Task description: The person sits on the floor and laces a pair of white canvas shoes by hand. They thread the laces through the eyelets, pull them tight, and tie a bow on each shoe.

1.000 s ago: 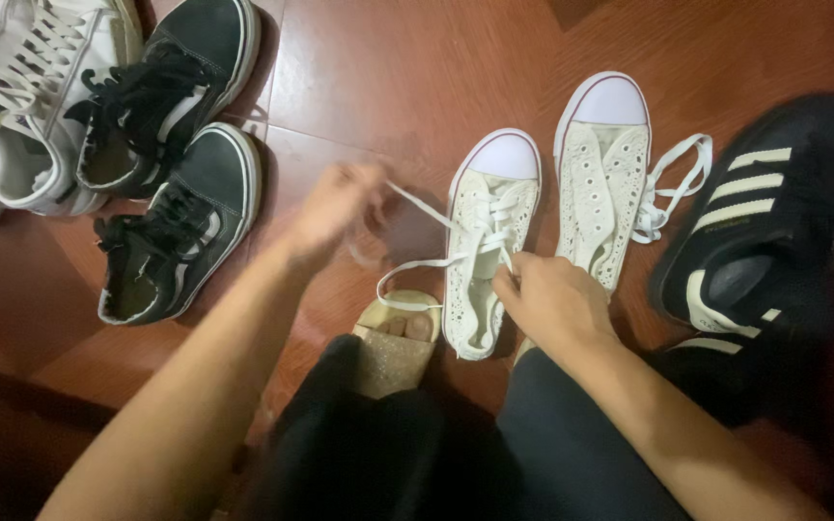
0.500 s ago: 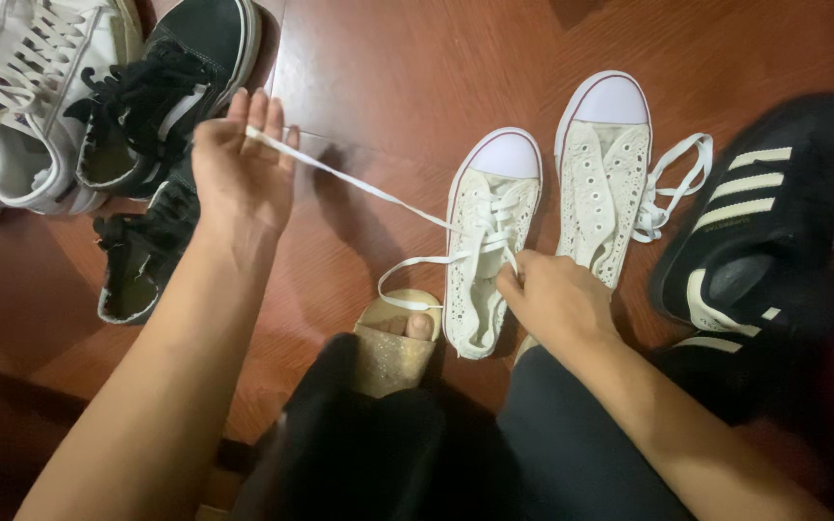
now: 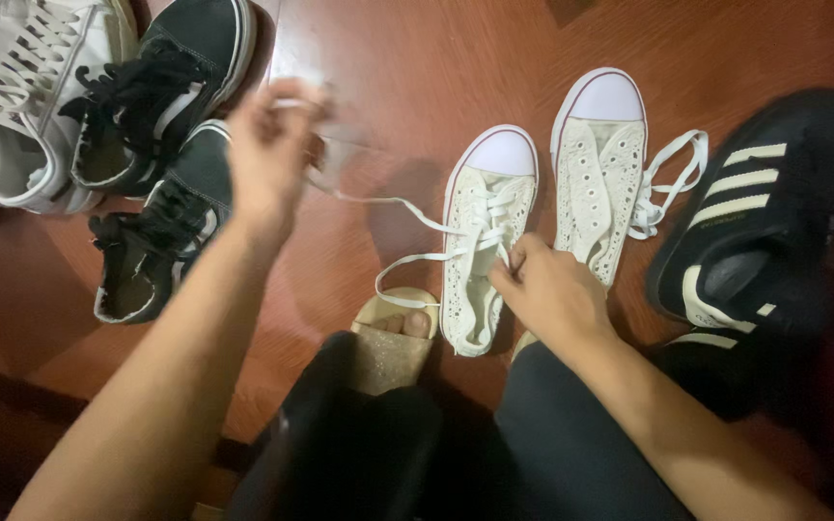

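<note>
The white lace sneaker [image 3: 483, 241] lies on the red-brown floor [image 3: 407, 68] just before your knees, its white shoelace [image 3: 388, 205] running left into your raised left hand [image 3: 267, 154], fingers pinched on it. Your right hand [image 3: 547, 294] grips the laces at the shoe's middle. Its twin sneaker [image 3: 598, 169] sits just right; black sneakers [image 3: 161, 145] lie left

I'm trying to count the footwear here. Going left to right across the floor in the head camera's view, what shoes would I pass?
White leather sneakers → pair of black sneakers → white lace sneaker being laced → its unlaced mate → black sneaker with pale stripes.
</note>
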